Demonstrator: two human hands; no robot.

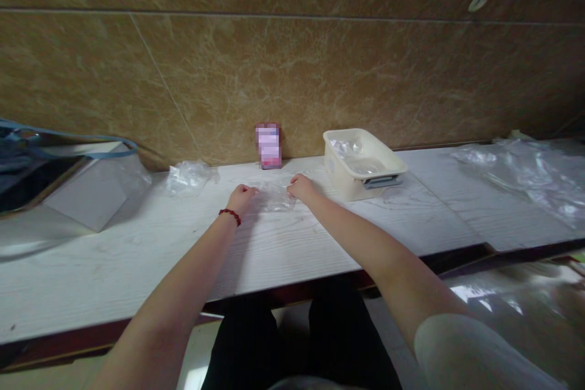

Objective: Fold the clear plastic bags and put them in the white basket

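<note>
A clear plastic bag [273, 196] lies spread over the white wood-grain table, between my two hands. My left hand [242, 198], with a dark red bracelet at the wrist, pinches the bag's left edge. At the right edge, my right hand [301, 187] grips the same bag with fingers closed. Just to the right stands a cream plastic bin [340, 177] with a grey latch; clear plastic pieces [350, 149] lie inside it. Behind the bag, a phone [269, 146] with a lit, blurred screen leans upright on the wall.
Crumpled clear plastic [188, 178] lies to the left of my hands. Further left are a white box [89, 195] and a dark bag with a blue strap [86, 152]. More clear plastic [525, 170] covers the table at right. A brown marbled wall [205, 73] borders the back.
</note>
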